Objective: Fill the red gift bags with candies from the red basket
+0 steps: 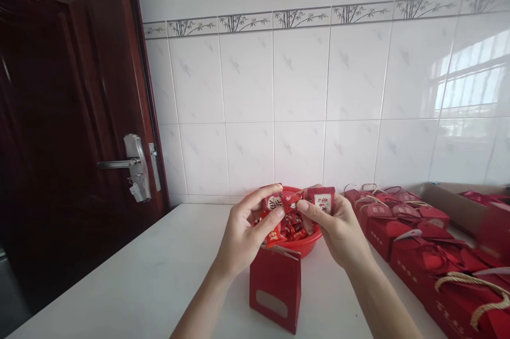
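Both hands are raised over a red plastic basket that holds several red-wrapped candies. My left hand is closed on red candy packets, pinched between thumb and fingers. Between thumb and fingers of my right hand is a dark red packet with a pale label. A small red candy lies between the two thumbs; which hand bears it I cannot tell. Just below the hands, in front of the basket, stands a red paper gift box with an oval window, its top apparently open.
Several red gift boxes with rope handles stand in rows on the right of the white table. Behind them is a cardboard carton with red items. A tiled wall borders the table; a dark wooden door stands at left.
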### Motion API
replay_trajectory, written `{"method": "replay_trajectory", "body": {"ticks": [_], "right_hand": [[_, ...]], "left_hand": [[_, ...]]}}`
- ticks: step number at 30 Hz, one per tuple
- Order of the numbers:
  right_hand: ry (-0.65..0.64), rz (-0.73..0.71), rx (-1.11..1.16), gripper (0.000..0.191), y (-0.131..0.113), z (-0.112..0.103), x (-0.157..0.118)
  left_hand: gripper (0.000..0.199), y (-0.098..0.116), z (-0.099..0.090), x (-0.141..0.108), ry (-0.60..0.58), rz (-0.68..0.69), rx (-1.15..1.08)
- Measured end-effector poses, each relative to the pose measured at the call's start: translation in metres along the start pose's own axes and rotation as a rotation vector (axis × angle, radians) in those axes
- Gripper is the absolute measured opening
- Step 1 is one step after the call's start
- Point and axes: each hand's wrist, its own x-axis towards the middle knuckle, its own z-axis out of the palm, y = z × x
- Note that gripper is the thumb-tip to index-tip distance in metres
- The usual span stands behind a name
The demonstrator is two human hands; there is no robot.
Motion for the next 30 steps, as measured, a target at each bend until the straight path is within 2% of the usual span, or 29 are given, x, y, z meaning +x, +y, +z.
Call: {"method": "replay_trajectory", "body": {"ticks": [2, 6, 12, 22, 27, 30], "right_hand": [[0.015, -0.001, -0.005, 0.03, 0.0, -0.002, 0.001], [0.054, -0.014, -0.015, 0.035, 0.0, -0.003, 0.002], [0.04, -0.021, -0.057, 0.029, 0.0, -0.004, 0.002], [0.02, 0.073, 0.036, 0.039, -0.006, -0.005, 0.005], [0.058, 0.099, 0.106, 0.029, -0.008, -0.013, 0.006], [-0.044, 0.168, 0.044, 0.024, -0.011, -0.017, 0.005]], "left_hand": [[0.036, -0.001, -0.001, 0.001, -0.017, 0.0, 0.045], [0.036, 0.0, -0.001, 0.002, -0.022, -0.005, 0.088], [0.024, 0.003, 0.003, 0.002, -0.022, 0.008, 0.089], [0.025, -0.006, 0.005, 0.006, -0.026, -0.03, 0.041], [0.03, -0.012, 0.006, 0.008, 0.08, 0.019, 0.114], [0.03, -0.016, 0.006, 0.009, 0.152, 0.097, 0.208]]}}
